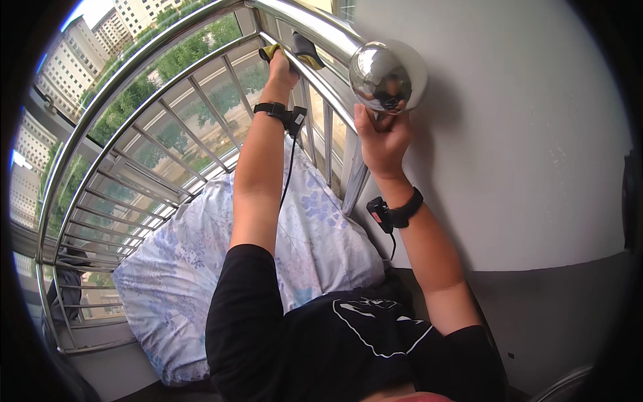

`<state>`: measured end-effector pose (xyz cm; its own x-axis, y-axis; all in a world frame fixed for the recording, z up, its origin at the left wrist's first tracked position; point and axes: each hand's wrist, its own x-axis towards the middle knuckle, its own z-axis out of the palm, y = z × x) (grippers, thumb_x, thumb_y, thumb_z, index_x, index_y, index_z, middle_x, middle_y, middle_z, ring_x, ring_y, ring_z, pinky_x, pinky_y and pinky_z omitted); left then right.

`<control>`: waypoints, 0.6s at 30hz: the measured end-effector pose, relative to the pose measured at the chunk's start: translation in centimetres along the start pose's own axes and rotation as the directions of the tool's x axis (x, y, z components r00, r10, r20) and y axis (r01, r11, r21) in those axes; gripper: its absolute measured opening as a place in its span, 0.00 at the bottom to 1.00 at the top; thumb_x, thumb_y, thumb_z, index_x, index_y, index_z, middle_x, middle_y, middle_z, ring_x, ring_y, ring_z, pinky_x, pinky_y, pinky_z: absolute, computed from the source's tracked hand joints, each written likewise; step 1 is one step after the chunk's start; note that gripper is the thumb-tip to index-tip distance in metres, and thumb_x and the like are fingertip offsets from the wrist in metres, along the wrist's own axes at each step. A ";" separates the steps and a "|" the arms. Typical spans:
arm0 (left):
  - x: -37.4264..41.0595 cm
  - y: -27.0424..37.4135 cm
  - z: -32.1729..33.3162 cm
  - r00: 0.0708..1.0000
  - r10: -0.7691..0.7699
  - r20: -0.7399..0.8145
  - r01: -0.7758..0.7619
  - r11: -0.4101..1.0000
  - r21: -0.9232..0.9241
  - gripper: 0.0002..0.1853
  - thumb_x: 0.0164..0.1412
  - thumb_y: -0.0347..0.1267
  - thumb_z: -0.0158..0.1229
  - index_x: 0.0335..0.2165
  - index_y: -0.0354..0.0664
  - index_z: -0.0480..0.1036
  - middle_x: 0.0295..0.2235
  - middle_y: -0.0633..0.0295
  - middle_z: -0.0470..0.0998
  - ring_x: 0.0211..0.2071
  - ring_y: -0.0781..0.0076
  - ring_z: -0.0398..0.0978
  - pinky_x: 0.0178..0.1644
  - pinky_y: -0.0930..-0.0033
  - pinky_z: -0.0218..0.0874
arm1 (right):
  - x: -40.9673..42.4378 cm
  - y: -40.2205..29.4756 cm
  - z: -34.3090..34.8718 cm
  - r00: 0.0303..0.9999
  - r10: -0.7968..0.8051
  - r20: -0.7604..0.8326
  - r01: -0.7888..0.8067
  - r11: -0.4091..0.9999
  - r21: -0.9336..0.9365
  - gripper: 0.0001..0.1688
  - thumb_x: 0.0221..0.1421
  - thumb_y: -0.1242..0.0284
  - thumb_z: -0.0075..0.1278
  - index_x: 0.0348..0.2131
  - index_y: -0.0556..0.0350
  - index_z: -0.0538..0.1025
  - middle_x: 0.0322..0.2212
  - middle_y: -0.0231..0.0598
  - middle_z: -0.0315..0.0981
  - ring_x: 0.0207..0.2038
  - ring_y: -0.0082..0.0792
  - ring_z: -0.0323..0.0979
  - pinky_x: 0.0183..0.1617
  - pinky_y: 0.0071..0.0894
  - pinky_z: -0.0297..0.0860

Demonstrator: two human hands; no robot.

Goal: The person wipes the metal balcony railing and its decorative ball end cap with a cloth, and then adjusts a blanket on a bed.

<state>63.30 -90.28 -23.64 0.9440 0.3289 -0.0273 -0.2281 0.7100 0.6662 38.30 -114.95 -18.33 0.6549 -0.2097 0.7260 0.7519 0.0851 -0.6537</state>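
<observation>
My left hand (284, 71) is up at the railing, closed around a yellow and grey cloth (307, 52). The cloth shows on both sides of the slim lower rail (321, 88), near a corner of the railing. Under a shiny metal ball (384, 75) at the wall-side end of the thick top handrail (311, 22) is my right hand (386, 145). Its thumb and fingers press against the ball's underside; part of the grip is hidden. The polished surface mirrors a person.
A folded, flower-printed quilt (316, 216) lies below, against the upright bars (193, 135). A white wall (507, 135) with a dark lower band (547, 306) rises on the right. Dark fabric (70, 286) hangs by the railing at left. Cables trail from both wrist devices.
</observation>
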 end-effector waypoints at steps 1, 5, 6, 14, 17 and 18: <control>-0.2 -0.2 -0.2 1.000 0.007 0.007 -0.007 1.000 -0.027 0.19 0.72 0.42 0.39 0.46 0.38 0.67 0.42 0.55 0.74 0.45 0.55 0.75 0.53 0.50 0.69 | 0.0 0.1 -0.2 1.000 -0.017 0.001 0.017 0.999 -0.030 0.12 0.53 0.76 0.62 0.35 0.58 0.73 0.19 0.17 0.65 0.21 0.09 0.55 0.26 0.14 0.55; -0.1 0.9 -5.1 0.984 0.089 0.153 -0.089 0.996 -0.008 0.16 0.72 0.38 0.41 0.46 0.39 0.70 0.44 0.57 0.76 0.47 0.55 0.74 0.56 0.51 0.64 | 0.0 -0.7 0.3 0.999 -0.038 0.024 0.040 0.995 -0.089 0.15 0.51 0.74 0.64 0.36 0.59 0.73 0.18 0.17 0.65 0.20 0.09 0.56 0.25 0.13 0.56; -1.6 -0.7 -4.4 0.978 0.106 0.182 -0.099 0.994 -0.044 0.13 0.72 0.34 0.43 0.47 0.39 0.70 0.43 0.58 0.76 0.47 0.59 0.73 0.59 0.53 0.61 | 0.2 -0.1 -0.4 0.999 -0.029 0.016 0.031 0.993 -0.117 0.17 0.49 0.73 0.64 0.36 0.60 0.72 0.16 0.20 0.64 0.20 0.11 0.58 0.27 0.14 0.60; -19.1 0.4 -6.5 0.882 0.173 0.438 -0.148 0.985 -0.091 0.26 0.73 0.41 0.39 0.60 0.34 0.57 0.61 0.48 0.63 0.64 0.48 0.57 0.71 0.42 0.44 | 0.3 0.9 -0.6 0.994 -0.096 -0.052 0.090 0.989 -0.115 0.21 0.47 0.70 0.66 0.36 0.63 0.72 0.20 0.33 0.75 0.23 0.17 0.69 0.32 0.19 0.69; -20.9 1.7 -9.6 0.933 0.133 0.334 -0.141 0.990 -0.001 0.26 0.73 0.42 0.37 0.60 0.35 0.59 0.60 0.51 0.65 0.63 0.51 0.60 0.69 0.43 0.45 | 0.1 0.9 -0.7 0.996 -0.090 0.000 0.089 0.982 -0.167 0.21 0.48 0.69 0.66 0.37 0.62 0.73 0.22 0.34 0.76 0.25 0.18 0.72 0.34 0.21 0.71; -21.2 2.1 -10.5 0.943 0.136 0.302 -0.142 0.990 0.000 0.25 0.73 0.42 0.37 0.60 0.36 0.60 0.59 0.52 0.66 0.62 0.52 0.61 0.68 0.45 0.47 | 0.1 0.7 -0.7 0.997 -0.083 -0.006 0.081 0.984 -0.159 0.21 0.48 0.69 0.66 0.37 0.61 0.73 0.22 0.33 0.76 0.25 0.18 0.73 0.34 0.20 0.71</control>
<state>40.35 -89.22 -29.52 0.9318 0.2183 0.2900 -0.3601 0.6564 0.6630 38.84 -115.61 -18.88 0.5897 -0.2215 0.7767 0.7811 -0.0879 -0.6181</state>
